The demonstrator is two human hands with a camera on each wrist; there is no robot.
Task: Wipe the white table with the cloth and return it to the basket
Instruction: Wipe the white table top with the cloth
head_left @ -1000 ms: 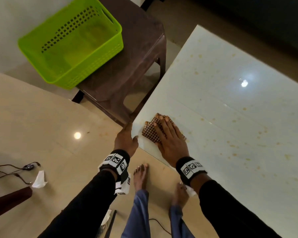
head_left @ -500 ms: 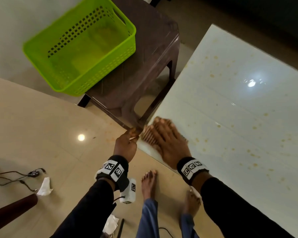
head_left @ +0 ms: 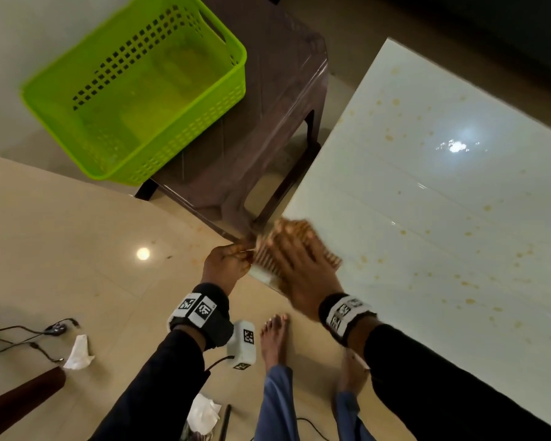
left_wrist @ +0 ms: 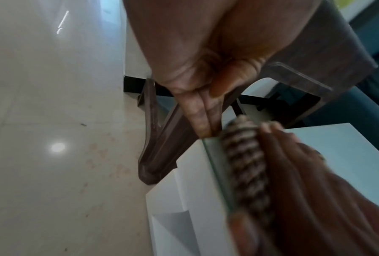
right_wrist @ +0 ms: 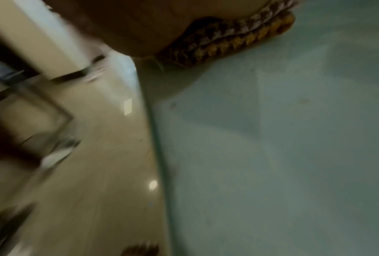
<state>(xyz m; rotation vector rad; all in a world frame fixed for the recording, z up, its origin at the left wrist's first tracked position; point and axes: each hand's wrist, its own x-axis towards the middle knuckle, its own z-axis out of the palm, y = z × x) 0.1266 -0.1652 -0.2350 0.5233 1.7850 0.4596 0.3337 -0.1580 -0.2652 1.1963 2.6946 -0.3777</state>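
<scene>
Wiping looks unfinished: flat right hand point(head_left: 303, 272) presses the cloth point(head_left: 264, 257) beneath it, curled left hand point(head_left: 225, 265) beside pinches nothing visible, and the table point(head_left: 442, 218) beyond stays spotted.

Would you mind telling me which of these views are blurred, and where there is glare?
Head view: the right hand and cloth are motion-smeared, and lamp glare sits on the white table and on the floor. Left wrist view: fairly sharp on the left hand, soft on the cloth. Right wrist view: blurred throughout and dim.
</scene>
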